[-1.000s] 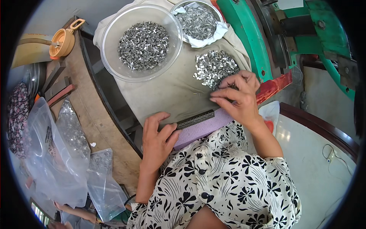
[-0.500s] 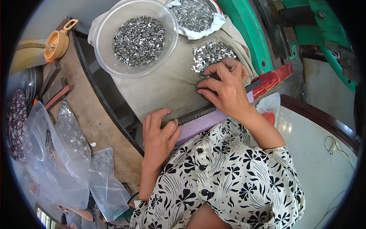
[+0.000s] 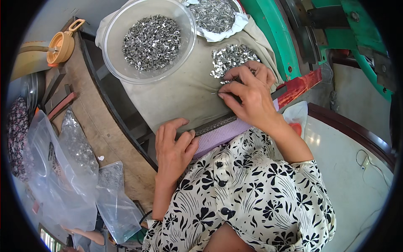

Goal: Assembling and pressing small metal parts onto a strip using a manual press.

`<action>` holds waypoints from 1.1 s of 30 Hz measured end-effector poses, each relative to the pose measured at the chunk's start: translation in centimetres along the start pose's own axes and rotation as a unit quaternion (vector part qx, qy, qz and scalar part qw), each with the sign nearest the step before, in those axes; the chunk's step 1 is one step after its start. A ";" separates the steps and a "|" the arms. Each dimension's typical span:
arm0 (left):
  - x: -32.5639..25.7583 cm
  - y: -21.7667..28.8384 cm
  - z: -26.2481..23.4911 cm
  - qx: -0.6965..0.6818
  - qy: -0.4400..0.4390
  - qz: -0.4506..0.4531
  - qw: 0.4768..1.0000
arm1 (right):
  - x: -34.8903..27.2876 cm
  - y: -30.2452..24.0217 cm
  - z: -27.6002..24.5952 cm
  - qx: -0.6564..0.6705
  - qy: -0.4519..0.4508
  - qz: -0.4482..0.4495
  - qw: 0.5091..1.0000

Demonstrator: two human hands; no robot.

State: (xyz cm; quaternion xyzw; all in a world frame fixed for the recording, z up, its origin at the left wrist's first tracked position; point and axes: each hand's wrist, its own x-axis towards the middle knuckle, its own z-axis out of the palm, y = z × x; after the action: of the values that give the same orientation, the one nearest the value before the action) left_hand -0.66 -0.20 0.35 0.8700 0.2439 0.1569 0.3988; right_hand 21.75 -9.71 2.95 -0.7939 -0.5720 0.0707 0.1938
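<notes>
My right hand (image 3: 249, 94) is closed in a pinch over the cloth, with a thin metal pin (image 3: 214, 93) poking out past the thumb and forefinger. Its other fingers curl at the near edge of a loose pile of small shiny metal pieces (image 3: 231, 59) and partly hide it. My left hand (image 3: 174, 147) rests with fingers apart at the left end of a dark, narrow toothed strip (image 3: 216, 124). Its thumb tip is close to that end; whether it touches is unclear. The strip lies along the lilac textured edge (image 3: 216, 137) in front of me.
Behind the pile stand a clear tub (image 3: 110, 50) of small grey metal pieces and a lined bowl (image 3: 241, 23) of thin silvery pieces. Green machinery (image 3: 273, 38) rises at the right. Plastic bags (image 3: 63, 180) lie by the wooden bench (image 3: 98, 122) on the left.
The right hand has stayed near the pile, its pinch turned slightly, and the pin now shows more clearly. My left hand has barely moved. The whole view has shifted a little.
</notes>
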 end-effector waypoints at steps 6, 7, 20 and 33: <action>0.1 -0.2 0.1 -0.008 0.007 -0.003 1.000 | -1.7 2.3 -2.1 0.114 -0.057 0.063 0.990; 0.0 -0.2 0.1 -0.007 0.009 -0.004 1.000 | -2.0 2.5 -2.4 0.132 -0.067 0.063 0.987; -0.2 -0.2 0.2 -0.015 0.007 -0.015 1.000 | -3.4 2.1 -2.1 0.104 -0.084 -0.026 0.991; -0.3 -0.4 0.4 -0.042 0.006 -0.045 0.998 | -3.6 1.8 -1.4 0.027 -0.042 -0.071 0.996</action>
State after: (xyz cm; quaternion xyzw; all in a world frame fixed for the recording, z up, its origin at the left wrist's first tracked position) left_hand -0.82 -0.39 -0.27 0.8396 0.2781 0.1548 0.4402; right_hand 22.56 -13.89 3.18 -0.7422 -0.6322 0.1055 0.1957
